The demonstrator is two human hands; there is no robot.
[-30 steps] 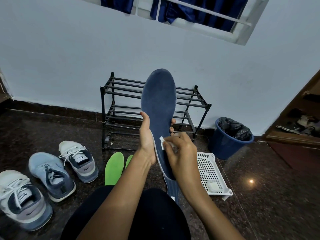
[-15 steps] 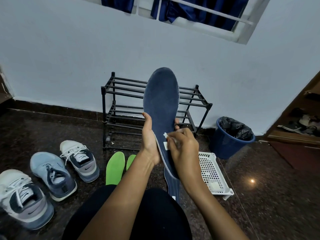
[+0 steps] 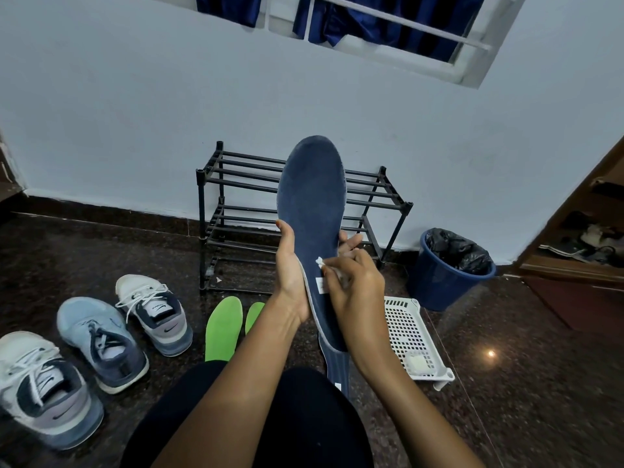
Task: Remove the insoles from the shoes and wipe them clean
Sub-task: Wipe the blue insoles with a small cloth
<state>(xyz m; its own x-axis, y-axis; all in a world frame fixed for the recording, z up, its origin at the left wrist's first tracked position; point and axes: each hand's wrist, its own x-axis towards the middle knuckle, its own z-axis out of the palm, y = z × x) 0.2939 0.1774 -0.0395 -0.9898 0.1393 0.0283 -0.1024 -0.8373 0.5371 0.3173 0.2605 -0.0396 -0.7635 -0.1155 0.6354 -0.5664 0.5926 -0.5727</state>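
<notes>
Head view is showing a seated person's dark-clothed lap nearest, with a second navy insole (image 3: pixel 336 371) lying just beside the knee. Above it, the left hand (image 3: pixel 291 275) is wrapping its grip round the edge of the navy insole (image 3: pixel 312 197), holding it upright, toe up. The right hand (image 3: pixel 356 292) is pinching a small white wipe (image 3: pixel 320 262) in its grip and pressing it to the insole's middle. Two green insoles (image 3: pixel 223 329) are lying on the floor beyond the lap, with three shoes (image 3: pixel 101 339) toward the floor's left edge. Removal is looking done for at least four insoles. Wiping is underway, with this insole's toe half, and perhaps its partner, likely remaining.
</notes>
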